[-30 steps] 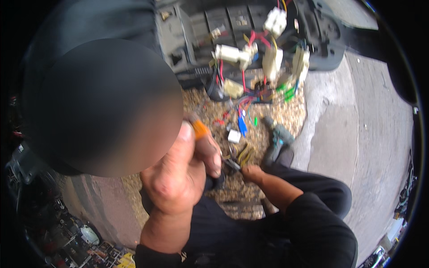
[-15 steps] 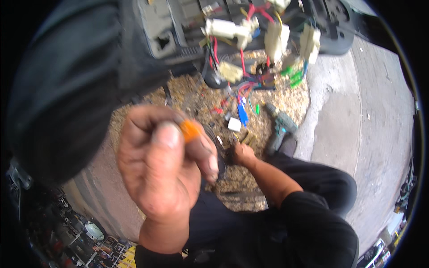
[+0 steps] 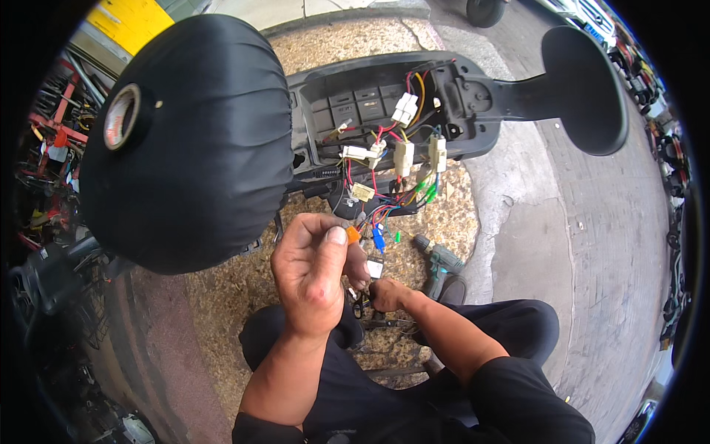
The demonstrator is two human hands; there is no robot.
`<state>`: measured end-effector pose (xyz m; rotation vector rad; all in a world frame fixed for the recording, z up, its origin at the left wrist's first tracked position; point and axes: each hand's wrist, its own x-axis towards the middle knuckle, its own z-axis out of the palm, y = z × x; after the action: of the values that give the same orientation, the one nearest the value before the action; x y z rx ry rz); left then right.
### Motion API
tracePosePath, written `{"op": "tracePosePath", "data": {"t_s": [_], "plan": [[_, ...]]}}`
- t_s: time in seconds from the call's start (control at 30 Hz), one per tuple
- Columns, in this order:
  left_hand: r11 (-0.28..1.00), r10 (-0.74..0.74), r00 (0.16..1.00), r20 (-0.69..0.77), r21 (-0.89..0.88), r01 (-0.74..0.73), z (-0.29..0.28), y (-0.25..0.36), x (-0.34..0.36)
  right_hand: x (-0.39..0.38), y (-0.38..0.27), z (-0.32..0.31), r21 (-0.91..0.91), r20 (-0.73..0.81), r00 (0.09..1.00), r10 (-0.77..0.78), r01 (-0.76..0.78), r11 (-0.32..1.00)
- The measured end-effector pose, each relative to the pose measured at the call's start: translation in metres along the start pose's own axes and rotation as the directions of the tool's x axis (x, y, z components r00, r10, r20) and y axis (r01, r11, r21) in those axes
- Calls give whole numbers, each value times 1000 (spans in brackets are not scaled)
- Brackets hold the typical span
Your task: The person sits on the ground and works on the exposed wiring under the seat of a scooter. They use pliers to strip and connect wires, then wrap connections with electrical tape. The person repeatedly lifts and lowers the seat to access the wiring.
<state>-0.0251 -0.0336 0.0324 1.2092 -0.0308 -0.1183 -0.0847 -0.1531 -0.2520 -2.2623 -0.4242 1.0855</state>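
My left hand [image 3: 314, 270] pinches a small orange piece [image 3: 353, 234] between thumb and fingers, in front of the loose wiring. My right hand [image 3: 392, 294] is lower and to the right, its fingers closed beside some black wires [image 3: 358, 302]; what they hold is hidden. Just above it is a small white-faced block [image 3: 376, 268]. Beyond the orange piece hang a blue connector [image 3: 379, 239] and a bundle of coloured wires [image 3: 384, 211]. White connectors [image 3: 403, 157] and green sleeves [image 3: 431, 194] are on wires that come out of a black scooter's tail tray [image 3: 355, 111].
A black scooter seat [image 3: 200, 148] fills the upper left, with a tape roll [image 3: 122, 117] on it. A teal power drill [image 3: 441, 260] lies on the ground by my shoe [image 3: 452, 290]. A black mudguard [image 3: 588, 92] juts out at the upper right.
The view has drawn back and now takes in more of the scooter. My left hand is farther from the camera, still pinching the orange piece. My right hand stays low by the black wires.
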Motion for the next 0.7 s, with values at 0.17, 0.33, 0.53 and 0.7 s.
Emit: {"op": "tracePosePath", "data": {"t_s": [0.17, 0.33, 0.53, 0.7], "plan": [[1000, 10, 1000, 28, 17, -11, 5, -4, -8, -102, -52, -90, 124, -259, 950, -174, 212, 969], [977, 166, 986, 4, 137, -165, 12, -14, -11, -188, -92, -126, 496, -461, 884, -82, 333, 802], [984, 91, 995, -27, 157, -85, 21, -32, -14, -181, -108, -113, 500, -696, 716, -55, 537, 680], [983, 143, 989, 30, 108, -146, 37, -49, -14, -174, -108, -106, 437, -797, 596, -96, 681, 588]]}}
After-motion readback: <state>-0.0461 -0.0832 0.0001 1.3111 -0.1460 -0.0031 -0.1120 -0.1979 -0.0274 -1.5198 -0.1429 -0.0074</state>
